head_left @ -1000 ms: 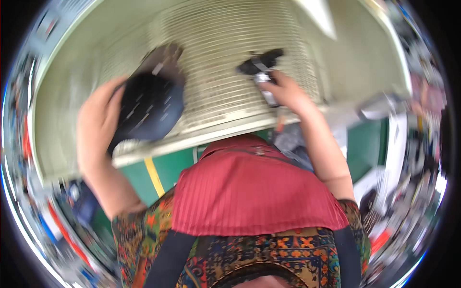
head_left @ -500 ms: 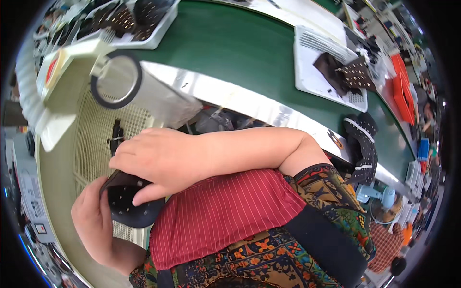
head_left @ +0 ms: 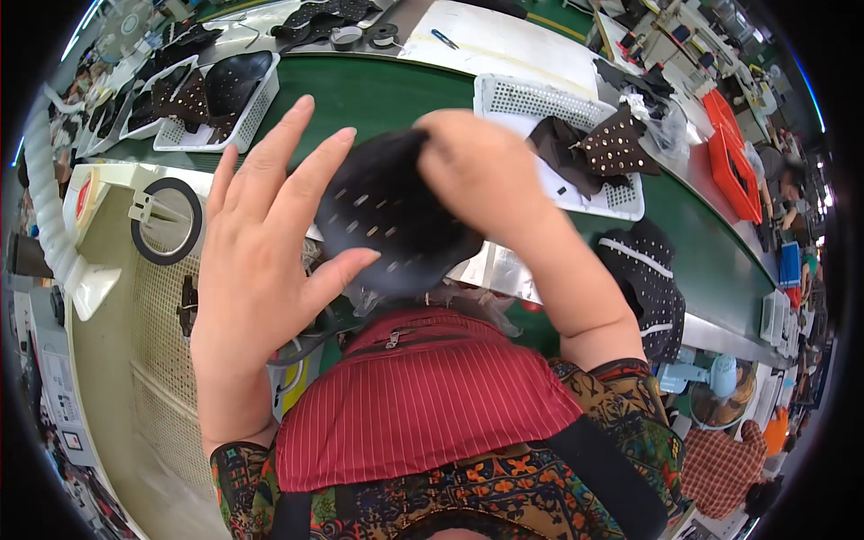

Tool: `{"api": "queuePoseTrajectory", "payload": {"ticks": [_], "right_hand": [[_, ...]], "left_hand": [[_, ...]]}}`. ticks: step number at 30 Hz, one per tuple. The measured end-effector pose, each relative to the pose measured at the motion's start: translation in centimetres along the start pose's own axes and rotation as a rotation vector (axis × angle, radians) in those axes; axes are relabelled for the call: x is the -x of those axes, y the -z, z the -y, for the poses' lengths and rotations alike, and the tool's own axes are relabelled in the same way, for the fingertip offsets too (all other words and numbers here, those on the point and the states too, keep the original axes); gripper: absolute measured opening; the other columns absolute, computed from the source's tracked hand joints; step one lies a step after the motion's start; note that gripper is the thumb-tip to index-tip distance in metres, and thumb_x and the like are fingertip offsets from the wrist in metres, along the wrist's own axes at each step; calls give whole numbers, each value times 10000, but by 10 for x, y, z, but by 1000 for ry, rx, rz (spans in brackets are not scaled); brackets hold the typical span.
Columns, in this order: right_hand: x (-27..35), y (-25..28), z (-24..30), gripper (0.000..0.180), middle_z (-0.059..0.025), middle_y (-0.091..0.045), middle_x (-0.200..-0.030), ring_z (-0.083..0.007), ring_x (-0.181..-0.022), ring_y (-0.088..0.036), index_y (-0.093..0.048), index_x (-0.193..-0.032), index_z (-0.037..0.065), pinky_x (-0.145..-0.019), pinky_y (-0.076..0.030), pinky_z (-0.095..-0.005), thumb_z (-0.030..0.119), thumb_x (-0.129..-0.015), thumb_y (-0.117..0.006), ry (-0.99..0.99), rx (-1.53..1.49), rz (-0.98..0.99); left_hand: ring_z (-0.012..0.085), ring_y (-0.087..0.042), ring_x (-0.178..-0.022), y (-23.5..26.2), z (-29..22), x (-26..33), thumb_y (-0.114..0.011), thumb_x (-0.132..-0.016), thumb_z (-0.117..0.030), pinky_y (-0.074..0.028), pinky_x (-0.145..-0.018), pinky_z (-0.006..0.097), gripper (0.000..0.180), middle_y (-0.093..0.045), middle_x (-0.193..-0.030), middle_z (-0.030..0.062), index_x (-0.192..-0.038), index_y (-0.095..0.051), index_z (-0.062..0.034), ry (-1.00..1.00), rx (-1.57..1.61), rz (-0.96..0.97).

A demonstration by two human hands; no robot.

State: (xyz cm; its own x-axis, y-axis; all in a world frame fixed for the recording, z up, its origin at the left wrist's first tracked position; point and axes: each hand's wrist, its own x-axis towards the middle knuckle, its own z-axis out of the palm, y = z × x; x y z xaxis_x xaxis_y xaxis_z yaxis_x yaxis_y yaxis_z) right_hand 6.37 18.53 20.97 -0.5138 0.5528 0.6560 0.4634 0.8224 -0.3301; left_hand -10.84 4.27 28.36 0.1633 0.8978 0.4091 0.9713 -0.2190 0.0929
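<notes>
A black piece of leather-like material with rows of metal studs [head_left: 387, 216] hangs in front of me above the near edge of the green bench, blurred by motion. My right hand [head_left: 481, 171] is closed on its upper right edge; the fingertips are hidden behind the hand. My left hand [head_left: 256, 238] is raised at the piece's left side, fingers spread and thumb pointing toward it. Nothing is held in that hand. Whether the left thumb touches the piece, I cannot tell.
At my left stands a beige machine with a perforated basin [head_left: 162, 315] and a black-rimmed ring [head_left: 196, 220]. White baskets [head_left: 499, 99] of studded pieces sit on the green bench [head_left: 378, 81]. Black studded pieces [head_left: 643, 279] lie at right, near a fan [head_left: 720, 382] and a red bin [head_left: 733, 171].
The studded piece has moved from over the basin up and right, to above the bench edge, carried by my right hand. My left hand has let go, risen and spread its fingers.
</notes>
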Motion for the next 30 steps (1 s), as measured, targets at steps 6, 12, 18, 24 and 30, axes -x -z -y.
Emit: {"api": "queuePoseTrajectory", "payload": {"ticks": [6,12,18,24,30], "right_hand": [[-22,45,-100,262,-221,-636,-872,-396,-854,-605,-628,-921,27,-772,-468,-463,222,-797,-504,-464,222,92],[-27,4,-228,369,-297,-612,-917,-432,-919,-588,-617,-954,-44,-818,-463,-447,269,-783,-523,-591,305,135],[-7,-29,-266,519,-223,-625,-1097,-338,-1020,-607,-560,-1188,-15,-881,-466,-388,332,-807,-621,-646,200,164],[55,-28,-198,392,-164,-640,-916,-258,-808,-626,-575,-1111,-35,-744,-491,-342,232,-832,-645,-430,-119,229],[135,-27,-161,394,-172,-630,-973,-335,-898,-604,-598,-1070,-1,-789,-472,-397,244,-775,-691,-227,99,366]], "left_hand": [[334,-440,-1227,-35,18,38,-668,-783,-182,-278,-1049,525,581,-401,-1402,146,-1321,-460,-109,204,9,-66],[356,-431,-1233,-84,33,124,-640,-801,-119,-343,-1027,413,531,-410,-1394,169,-1300,-467,-65,559,131,88],[328,-591,-1005,-114,18,185,-656,-787,-154,-496,-805,373,476,-449,-1359,168,-1239,-524,-87,838,280,135],[357,-515,-1143,-131,22,203,-627,-823,-206,-444,-931,410,439,-446,-1358,170,-1234,-522,-91,891,230,134],[368,-527,-1114,-140,26,197,-616,-829,-199,-448,-915,434,408,-465,-1335,166,-1214,-528,-98,824,288,150]]}}
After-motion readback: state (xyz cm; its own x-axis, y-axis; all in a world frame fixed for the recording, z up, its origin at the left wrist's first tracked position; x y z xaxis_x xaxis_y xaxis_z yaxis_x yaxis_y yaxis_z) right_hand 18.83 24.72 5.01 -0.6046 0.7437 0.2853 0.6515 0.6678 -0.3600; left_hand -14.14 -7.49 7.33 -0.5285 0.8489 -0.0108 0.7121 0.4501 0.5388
